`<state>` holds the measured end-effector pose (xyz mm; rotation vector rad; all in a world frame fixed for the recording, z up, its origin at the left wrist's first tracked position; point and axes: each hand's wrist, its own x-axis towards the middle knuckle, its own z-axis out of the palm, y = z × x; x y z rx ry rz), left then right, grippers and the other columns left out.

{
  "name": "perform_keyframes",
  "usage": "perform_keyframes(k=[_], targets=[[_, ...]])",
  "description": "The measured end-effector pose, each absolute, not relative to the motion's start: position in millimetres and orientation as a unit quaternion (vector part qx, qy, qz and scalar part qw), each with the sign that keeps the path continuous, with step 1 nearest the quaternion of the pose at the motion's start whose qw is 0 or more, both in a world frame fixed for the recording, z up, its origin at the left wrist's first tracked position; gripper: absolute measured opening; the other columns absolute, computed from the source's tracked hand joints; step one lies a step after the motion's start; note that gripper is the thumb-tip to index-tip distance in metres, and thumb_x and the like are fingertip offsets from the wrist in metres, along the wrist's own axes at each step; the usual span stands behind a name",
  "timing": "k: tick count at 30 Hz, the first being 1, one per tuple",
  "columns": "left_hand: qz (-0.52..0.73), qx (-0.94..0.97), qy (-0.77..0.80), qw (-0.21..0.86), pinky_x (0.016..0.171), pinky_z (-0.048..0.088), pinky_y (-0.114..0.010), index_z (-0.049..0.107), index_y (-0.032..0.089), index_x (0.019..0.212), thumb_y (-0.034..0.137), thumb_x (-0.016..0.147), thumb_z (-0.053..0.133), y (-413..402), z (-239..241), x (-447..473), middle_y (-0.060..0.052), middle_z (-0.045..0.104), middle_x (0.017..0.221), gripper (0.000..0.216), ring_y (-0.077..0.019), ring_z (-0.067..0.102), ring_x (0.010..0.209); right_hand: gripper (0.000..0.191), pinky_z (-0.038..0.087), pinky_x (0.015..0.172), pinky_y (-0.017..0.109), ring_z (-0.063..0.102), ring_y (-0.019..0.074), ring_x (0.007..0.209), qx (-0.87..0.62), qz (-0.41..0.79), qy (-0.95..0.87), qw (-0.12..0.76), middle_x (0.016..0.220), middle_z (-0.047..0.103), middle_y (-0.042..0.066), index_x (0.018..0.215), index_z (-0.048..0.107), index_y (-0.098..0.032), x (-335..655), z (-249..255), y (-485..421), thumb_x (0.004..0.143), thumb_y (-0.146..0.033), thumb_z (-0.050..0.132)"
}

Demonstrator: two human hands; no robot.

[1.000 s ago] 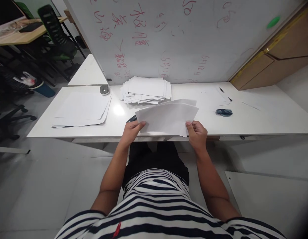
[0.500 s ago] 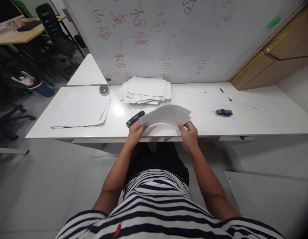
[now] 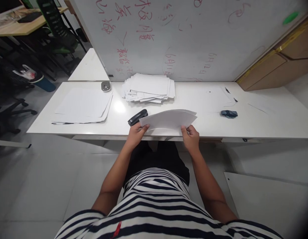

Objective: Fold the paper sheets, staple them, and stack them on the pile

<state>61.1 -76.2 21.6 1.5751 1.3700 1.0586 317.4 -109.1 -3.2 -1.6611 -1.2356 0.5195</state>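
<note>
Sheets of white paper (image 3: 168, 119) are held up at the table's front edge, bowed along their width, with edges fanned apart at the right corner. My left hand (image 3: 137, 132) pinches their left end, thumb on the near face. At the right end my right hand (image 3: 191, 134) grips them between thumb and fingers. A black stapler (image 3: 138, 117) lies on the table just behind my left hand. Farther back sits a thick, uneven stack of paper (image 3: 149, 88). A flatter spread of sheets (image 3: 81, 106) rests on the left part of the table.
The white table (image 3: 203, 126) stands against a whiteboard (image 3: 183, 39) with red writing. A small grey device (image 3: 105, 86) lies near the left sheets. On the right is a dark blue object (image 3: 229, 114). Cardboard (image 3: 275, 73) leans at the back right.
The held paper has tipped more upright and bows less, its near face turned more toward me. Both hands keep their grip. The camera view has shifted slightly.
</note>
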Motion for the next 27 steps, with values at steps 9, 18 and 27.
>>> perform_keyframes(k=[9,18,27], targets=[[0.293,0.709,0.638,0.073,0.102,0.032,-0.046,0.059,0.019,0.119,0.046,0.082,0.059,-33.5,21.9,46.3,-0.013,0.057,0.127,0.045,-0.0349,0.039,0.129,0.042,0.026,0.046,0.023,0.029,0.0085,0.048,-0.65,0.337,-0.415,0.54,0.051,0.033,-0.008,0.056,0.04,-0.022,335.5,-5.8,-124.6,0.076,-0.047,0.067],[0.259,0.724,0.614,0.179,0.075,0.045,-0.033,0.056,0.023,0.109,0.048,0.084,0.056,-23.8,8.9,31.8,-0.005,0.065,0.101,0.035,-0.022,0.06,0.091,0.033,0.053,0.071,0.032,0.066,0.0206,0.076,-0.625,0.439,-0.304,0.569,0.076,0.072,0.002,0.089,0.072,-0.019,331.4,6.5,-129.9,0.066,-0.042,0.077],[0.253,0.756,0.554,0.24,0.076,0.045,-0.032,0.057,0.024,0.106,0.045,0.083,0.059,-28.0,19.2,22.8,-0.002,0.064,0.101,0.031,-0.0193,0.06,0.091,0.034,0.055,0.076,0.032,0.069,0.0202,0.08,-0.629,0.472,-0.301,0.54,0.084,0.075,0.002,0.093,0.073,-0.02,338.7,-8.7,-129.8,0.067,-0.041,0.078]])
